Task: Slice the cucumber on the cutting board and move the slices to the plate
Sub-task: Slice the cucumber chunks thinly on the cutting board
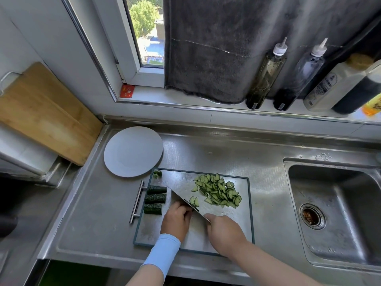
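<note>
A steel cutting board (171, 234) with a dark rim lies on the counter. A heap of thin cucumber slices (218, 191) covers its far right part. Three dark cucumber pieces (155, 198) lie in a column at its left edge, and small end bits (157, 174) sit at the far left corner. My right hand (224, 232) grips the handle of a cleaver (185, 200), whose blade stands edge-down on the board. My left hand (176, 218), fingers curled, holds a piece of cucumber against the blade's left side; the piece is mostly hidden. An empty white plate (133, 151) sits beyond the board's left corner.
A sink (338, 213) with a drain lies to the right. A wooden board (43, 112) leans against the left wall. Several sauce bottles (288, 77) and a hanging grey towel (216, 48) line the windowsill. A bar handle (137, 202) sticks out at the cutting board's left side.
</note>
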{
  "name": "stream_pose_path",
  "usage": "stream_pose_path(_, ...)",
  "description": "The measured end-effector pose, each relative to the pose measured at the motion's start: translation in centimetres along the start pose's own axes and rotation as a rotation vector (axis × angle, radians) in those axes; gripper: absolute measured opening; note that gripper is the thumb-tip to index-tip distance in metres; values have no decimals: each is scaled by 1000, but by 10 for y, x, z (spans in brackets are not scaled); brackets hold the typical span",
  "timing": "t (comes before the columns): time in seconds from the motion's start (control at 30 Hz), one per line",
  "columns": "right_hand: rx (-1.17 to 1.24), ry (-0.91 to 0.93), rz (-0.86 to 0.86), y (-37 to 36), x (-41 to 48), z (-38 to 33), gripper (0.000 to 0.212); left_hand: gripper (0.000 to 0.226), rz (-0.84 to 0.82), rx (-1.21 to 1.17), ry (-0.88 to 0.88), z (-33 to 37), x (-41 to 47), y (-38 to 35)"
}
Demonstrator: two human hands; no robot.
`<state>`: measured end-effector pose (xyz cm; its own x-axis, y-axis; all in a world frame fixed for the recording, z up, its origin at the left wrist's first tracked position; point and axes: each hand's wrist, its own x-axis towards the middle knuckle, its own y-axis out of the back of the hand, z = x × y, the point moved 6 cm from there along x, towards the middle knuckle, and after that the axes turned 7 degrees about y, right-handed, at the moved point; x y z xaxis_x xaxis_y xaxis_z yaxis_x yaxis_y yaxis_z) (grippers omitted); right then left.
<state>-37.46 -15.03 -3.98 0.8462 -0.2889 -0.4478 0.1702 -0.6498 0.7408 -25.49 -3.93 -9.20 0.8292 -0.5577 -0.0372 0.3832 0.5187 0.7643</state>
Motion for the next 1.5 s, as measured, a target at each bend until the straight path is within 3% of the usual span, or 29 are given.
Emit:
stream_pose_path(0.4,-65,32,20,6,-32,5,13,20,-15,103,-26,10,1,5)
stream_pose_path(0.7,35,-6,-16,0,-12,4,21,21,8,12,-5,2,0,3)
stream_pose_path(1.03,-17,6,-16,-3,4,-5,28,22,29,2,-60,4,-4,5)
stream_pose_path(1.5,-52,43,28,6,-38,5,12,23,14,51,-9,12,-6,9)
